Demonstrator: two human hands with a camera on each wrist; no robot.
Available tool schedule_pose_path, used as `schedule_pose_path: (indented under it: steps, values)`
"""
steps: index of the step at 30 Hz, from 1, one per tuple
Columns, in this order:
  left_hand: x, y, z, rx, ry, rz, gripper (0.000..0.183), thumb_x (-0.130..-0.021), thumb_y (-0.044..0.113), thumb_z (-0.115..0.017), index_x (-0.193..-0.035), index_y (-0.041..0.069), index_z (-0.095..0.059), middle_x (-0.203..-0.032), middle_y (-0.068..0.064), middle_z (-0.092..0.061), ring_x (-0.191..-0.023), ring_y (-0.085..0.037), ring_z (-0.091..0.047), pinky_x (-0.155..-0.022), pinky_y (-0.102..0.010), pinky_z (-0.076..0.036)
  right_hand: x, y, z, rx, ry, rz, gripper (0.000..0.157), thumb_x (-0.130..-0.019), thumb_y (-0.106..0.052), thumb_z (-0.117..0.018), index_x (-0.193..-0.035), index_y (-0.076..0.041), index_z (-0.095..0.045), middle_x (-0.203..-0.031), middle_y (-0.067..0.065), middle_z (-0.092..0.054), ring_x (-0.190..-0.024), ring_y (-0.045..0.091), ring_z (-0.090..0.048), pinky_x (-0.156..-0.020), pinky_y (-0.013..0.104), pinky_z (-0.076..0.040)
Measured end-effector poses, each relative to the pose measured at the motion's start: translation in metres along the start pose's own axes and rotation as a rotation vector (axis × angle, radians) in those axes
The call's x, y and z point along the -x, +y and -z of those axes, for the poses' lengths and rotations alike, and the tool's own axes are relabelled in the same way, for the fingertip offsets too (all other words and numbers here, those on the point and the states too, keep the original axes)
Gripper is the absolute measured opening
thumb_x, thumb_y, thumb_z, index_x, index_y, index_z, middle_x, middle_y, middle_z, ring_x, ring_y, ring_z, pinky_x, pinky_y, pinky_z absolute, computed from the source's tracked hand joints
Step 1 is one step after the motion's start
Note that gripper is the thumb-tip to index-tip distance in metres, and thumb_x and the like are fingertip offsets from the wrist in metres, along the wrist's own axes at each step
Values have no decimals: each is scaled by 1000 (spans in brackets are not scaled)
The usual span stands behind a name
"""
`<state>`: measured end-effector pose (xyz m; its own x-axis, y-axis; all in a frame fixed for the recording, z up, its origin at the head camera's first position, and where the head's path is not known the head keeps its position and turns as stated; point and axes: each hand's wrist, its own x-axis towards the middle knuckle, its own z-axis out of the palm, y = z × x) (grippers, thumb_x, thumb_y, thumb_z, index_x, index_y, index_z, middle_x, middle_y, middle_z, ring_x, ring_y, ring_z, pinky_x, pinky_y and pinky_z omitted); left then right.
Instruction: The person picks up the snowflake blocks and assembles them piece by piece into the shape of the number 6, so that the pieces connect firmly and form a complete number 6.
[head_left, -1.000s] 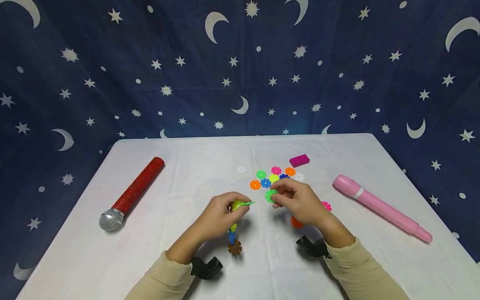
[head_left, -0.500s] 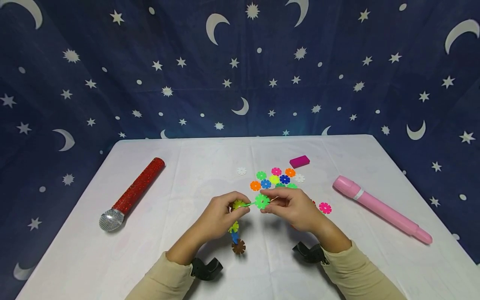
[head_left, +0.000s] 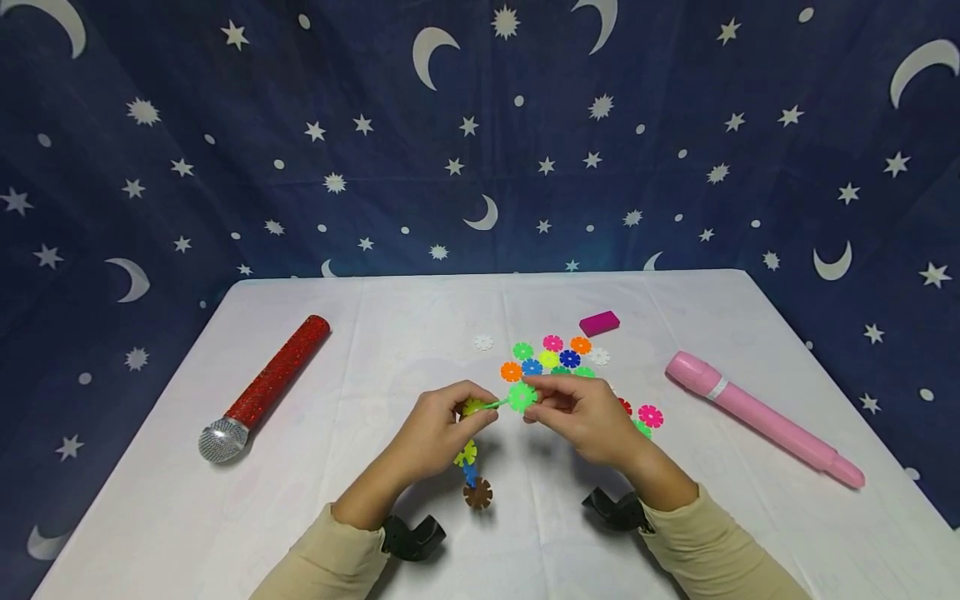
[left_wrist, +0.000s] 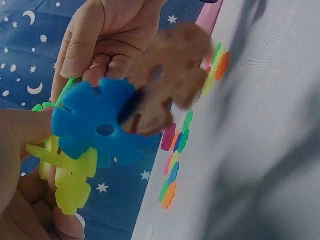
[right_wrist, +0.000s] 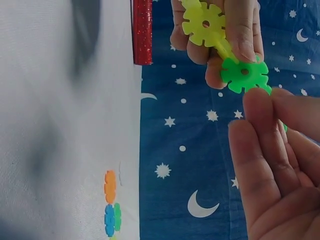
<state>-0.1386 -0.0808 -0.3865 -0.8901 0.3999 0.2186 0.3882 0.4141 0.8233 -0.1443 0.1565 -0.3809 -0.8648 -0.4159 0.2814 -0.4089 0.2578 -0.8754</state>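
The right hand (head_left: 581, 414) pinches a green notched disc (head_left: 522, 397) at the end of a multicolored disc chain (head_left: 469, 473), which the left hand (head_left: 444, 427) grips above a white-covered table (head_left: 382, 342).

Over the table, a white cloth (head_left: 172, 517). At nine o'clock on it, a glittery red microphone (head_left: 273, 375), with a silver mesh head (head_left: 222, 439) toward seven. At three o'clock, a pink stick (head_left: 772, 425), slanting from ten toward four, with a white band (head_left: 717, 387) near the thicker end. Between one and two, a magenta block (head_left: 599, 323). At twelve, beyond the far edge, a navy curtain (head_left: 375, 75) with pale stars, moons and dots.
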Motion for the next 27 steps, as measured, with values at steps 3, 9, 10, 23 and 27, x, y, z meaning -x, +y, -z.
schedule_pose_path:
  steps: [3,9,10,23,27]
  values:
    - [0,0,-1,-6,-5,-4,14,-94,13,-71,-107,10,-73,-71,9,-58,-57,-8,-47,-52,-26,-44,0,1,-2,-3,15,3,38,-85,2,-76,-121,9,-66,-82,2,-73,-78,24,-73,-76,28,-58]
    - [-1,3,-4,-14,3,-7,13,-94,11,-71,-106,8,-74,-70,11,-55,-58,-8,-45,-52,-25,-42,1,0,-6,-17,21,8,36,-85,1,-76,-118,11,-66,-82,4,-73,-77,15,-73,-75,28,-58]
    - [-1,3,-4,-10,12,-6,12,-94,11,-71,-106,8,-73,-70,11,-55,-58,-8,-44,-53,-25,-41,1,0,-7,-14,27,11,36,-85,1,-77,-118,11,-66,-82,4,-73,-76,15,-72,-74,28,-58]
    - [1,4,-7,34,41,32,4,-94,8,-69,-96,11,-66,-72,-6,-60,-57,-8,-44,-53,-23,-38,1,0,-14,-41,31,-3,36,-85,1,-77,-117,13,-66,-81,6,-74,-75,15,-73,-76,28,-58]
    - [2,3,-11,91,75,36,4,-96,12,-69,-97,11,-65,-71,-2,-58,-58,-8,-44,-54,-23,-38,2,2,-17,-128,52,-17,36,-86,6,-73,-119,17,-63,-83,12,-74,-77,18,-74,-80,29,-57]
